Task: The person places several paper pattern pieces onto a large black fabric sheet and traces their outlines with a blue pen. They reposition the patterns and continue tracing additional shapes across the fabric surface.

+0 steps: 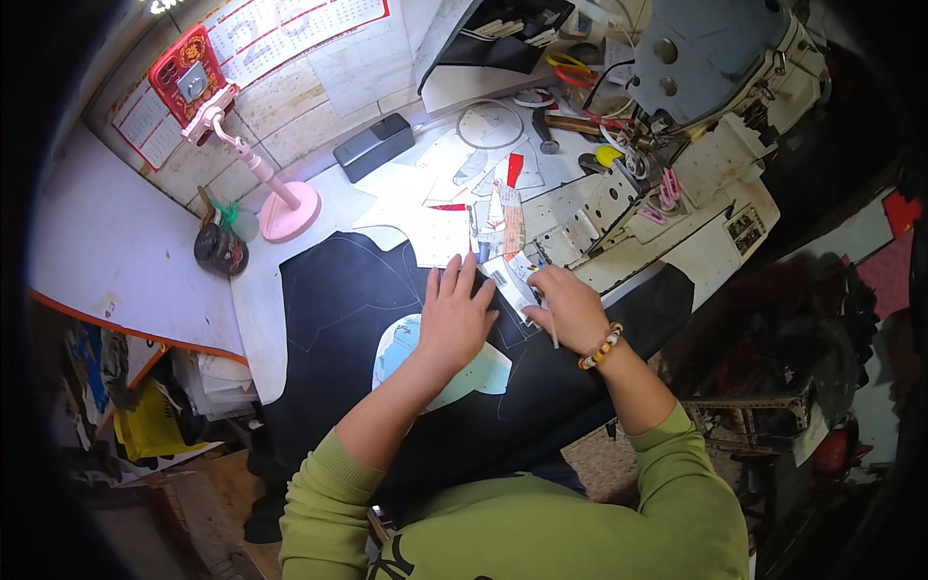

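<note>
Black sheet material (329, 329) with thin pale outlines drawn on it covers the work surface before me. My left hand (454, 314) lies on it with fingers spread, their tips at the lower edge of a white paper pattern piece (443, 237). Beneath that hand and wrist is a light-blue pattern piece (483, 372), partly covered. My right hand (572, 307) is closed around a slim pen (554, 334), whose pale end shows below the fingers. Those fingers are also at the edge of a small white printed card (510, 290); whether they grip it, I cannot tell.
A sewing machine (710, 58) stands at the far right. Behind the black sheet are a hammer (548, 135), a dark box (374, 147) and a pink phone stand (290, 211) bearing a red phone (184, 77). A dark jar (220, 249) is at left, pink-handled scissors (667, 191) at right.
</note>
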`<state>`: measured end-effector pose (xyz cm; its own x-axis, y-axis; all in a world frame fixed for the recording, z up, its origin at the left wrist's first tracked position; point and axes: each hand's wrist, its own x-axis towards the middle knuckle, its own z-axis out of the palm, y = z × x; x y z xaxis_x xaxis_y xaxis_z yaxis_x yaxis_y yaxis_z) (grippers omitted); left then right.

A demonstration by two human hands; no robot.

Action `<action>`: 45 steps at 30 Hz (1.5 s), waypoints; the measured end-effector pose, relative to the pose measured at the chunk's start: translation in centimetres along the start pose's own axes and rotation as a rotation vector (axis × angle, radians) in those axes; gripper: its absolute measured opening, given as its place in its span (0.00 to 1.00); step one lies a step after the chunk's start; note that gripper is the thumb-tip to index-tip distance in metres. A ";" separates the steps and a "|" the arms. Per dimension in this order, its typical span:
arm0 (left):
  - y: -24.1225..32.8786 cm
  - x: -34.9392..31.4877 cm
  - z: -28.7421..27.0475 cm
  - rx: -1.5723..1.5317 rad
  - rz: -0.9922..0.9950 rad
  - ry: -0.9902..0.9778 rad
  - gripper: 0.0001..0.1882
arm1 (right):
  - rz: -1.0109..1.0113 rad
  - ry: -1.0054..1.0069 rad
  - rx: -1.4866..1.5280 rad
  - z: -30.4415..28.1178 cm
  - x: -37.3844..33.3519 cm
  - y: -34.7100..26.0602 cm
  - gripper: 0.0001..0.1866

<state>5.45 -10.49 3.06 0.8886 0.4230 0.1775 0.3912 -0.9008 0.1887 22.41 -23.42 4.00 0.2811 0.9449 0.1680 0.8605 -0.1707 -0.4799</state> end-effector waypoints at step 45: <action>-3.6 -9.2 -3.7 -0.287 -0.637 0.058 0.27 | -0.104 0.603 0.186 1.7 -1.0 -3.0 0.12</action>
<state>-4.98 -10.77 4.34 0.4904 0.8715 -0.0028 0.7455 -0.4179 0.5192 18.82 -23.40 3.84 0.4360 0.6216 0.6508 0.8235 0.0161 -0.5671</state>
